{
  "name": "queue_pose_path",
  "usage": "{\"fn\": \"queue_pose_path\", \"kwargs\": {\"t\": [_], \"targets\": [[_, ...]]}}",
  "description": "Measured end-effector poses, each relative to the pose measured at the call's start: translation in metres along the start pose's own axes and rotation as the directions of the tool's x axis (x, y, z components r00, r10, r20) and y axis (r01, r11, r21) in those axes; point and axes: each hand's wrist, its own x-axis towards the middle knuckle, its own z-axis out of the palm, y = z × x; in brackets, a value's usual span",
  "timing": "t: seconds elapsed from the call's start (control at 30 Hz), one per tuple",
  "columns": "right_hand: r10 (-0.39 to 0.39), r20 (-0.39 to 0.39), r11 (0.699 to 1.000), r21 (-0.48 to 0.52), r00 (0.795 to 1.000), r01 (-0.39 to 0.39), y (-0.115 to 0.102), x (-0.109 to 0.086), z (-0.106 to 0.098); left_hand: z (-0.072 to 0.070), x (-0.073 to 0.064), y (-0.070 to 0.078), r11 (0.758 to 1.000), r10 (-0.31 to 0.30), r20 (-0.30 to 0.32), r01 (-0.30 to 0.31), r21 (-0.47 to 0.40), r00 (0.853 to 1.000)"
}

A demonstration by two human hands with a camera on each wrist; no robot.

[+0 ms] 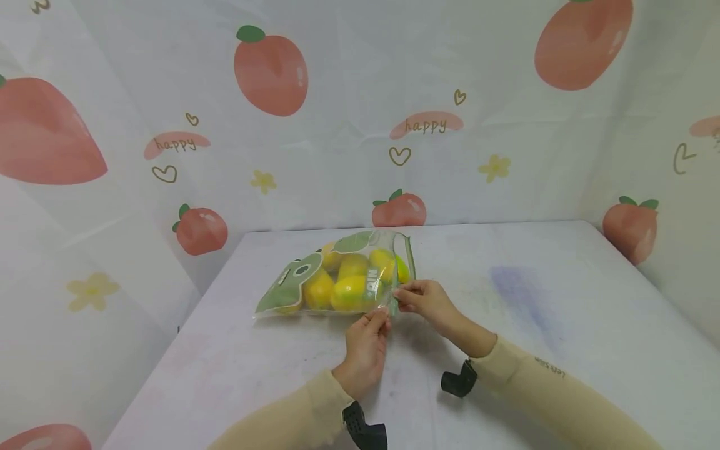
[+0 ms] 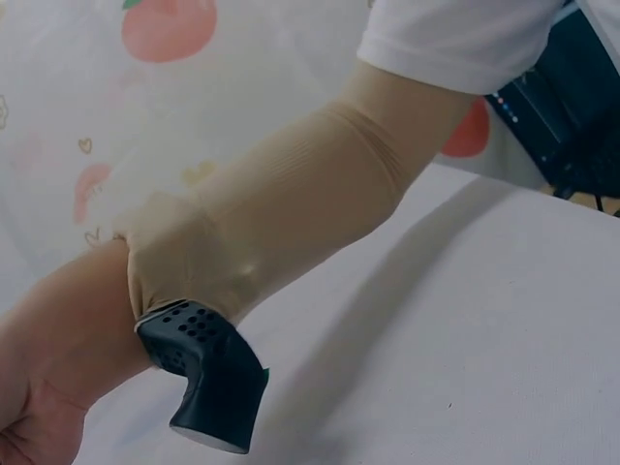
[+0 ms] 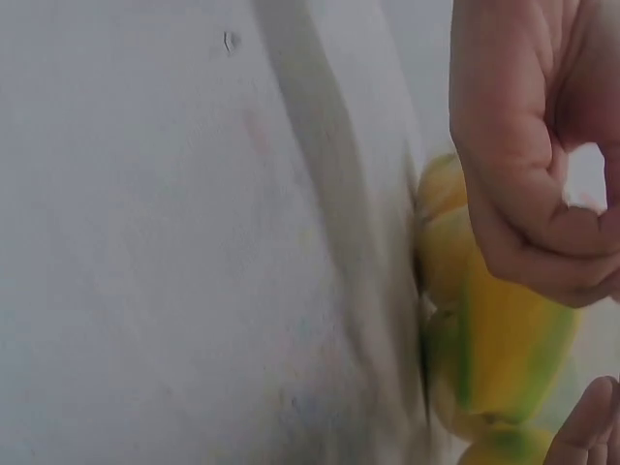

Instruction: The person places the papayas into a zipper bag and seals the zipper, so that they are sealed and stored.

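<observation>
A clear plastic zip bag (image 1: 287, 284) with a green cartoon print lies on the table, its mouth toward the right. Inside it are several yellow fruits (image 1: 349, 292); the right wrist view shows green patches on a yellow fruit (image 3: 509, 339). My left hand (image 1: 367, 344) pinches the near corner of the bag's mouth between thumb and fingers. Just right of it, my right hand (image 1: 430, 303) pinches the green-edged rim. In the left wrist view only part of the left hand (image 2: 44, 387) shows at the edge, its fingertips out of frame.
The white table (image 1: 590, 350) carries a faint bluish smudge (image 1: 523, 300) on its right. Behind it hangs a white cloth (image 1: 337, 150) printed with fruit, flowers and hearts. A black wrist camera (image 1: 364, 428) is strapped on the left sleeve, another black camera (image 1: 460, 379) on the right.
</observation>
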Motion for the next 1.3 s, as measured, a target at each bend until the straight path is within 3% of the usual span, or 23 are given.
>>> {"fn": "queue_pose_path", "kwargs": {"t": [0.4, 0.67, 1.03, 1.3], "targets": [[0.073, -0.059, 0.997, 0.031, 0.996, -0.071, 0.004, 0.021, -0.010, -0.002, -0.003, -0.003, 0.999, -0.035, 0.001, 0.035, 0.014, 0.999], [0.093, -0.097, 0.995, -0.009, 0.991, -0.094, 0.008, 0.037, -0.017, -0.007, -0.002, -0.004, 0.998, -0.067, 0.001, 0.067, 0.019, 0.998], [0.065, -0.130, 0.997, -0.019, 0.989, -0.068, 0.009, 0.056, -0.025, -0.014, -0.002, -0.004, 0.996, -0.081, 0.023, 0.080, 0.036, 0.996], [0.081, -0.179, 0.996, 0.050, 0.981, -0.073, 0.009, 0.073, -0.037, -0.018, -0.008, -0.006, 0.990, -0.117, 0.031, 0.115, 0.083, 0.993]]}}
